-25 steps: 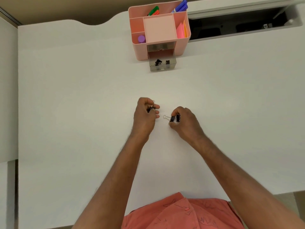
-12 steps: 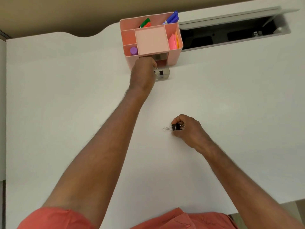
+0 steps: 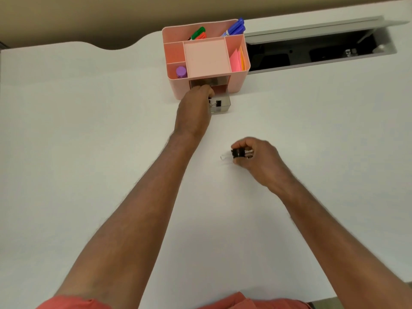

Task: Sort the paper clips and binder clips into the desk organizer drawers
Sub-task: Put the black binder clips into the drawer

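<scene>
Compared with half a second back, I see little change: my left hand (image 3: 196,105) is still stretched out over the pulled-out clear drawer (image 3: 223,105) at the foot of the pink desk organizer (image 3: 207,61), and my right hand (image 3: 256,158) has stayed low on the white table (image 3: 89,141). A full second back both hands were together near the table's middle, each with a clip. The right grip is closed on a black binder clip (image 3: 238,153), its wire handle poking out to the left, blurred. A second binder clip (image 3: 217,103) sits at the drawer's left side, right against the left fingertips; I cannot tell whether that grip pinches it or has let go, since the back of the hand covers the fingers. The hand also hides the drawer's left half. The upper drawer slot is dark and hard to read. Markers (image 3: 236,27) and sticky notes (image 3: 237,60) stand in the organizer's top compartments.
</scene>
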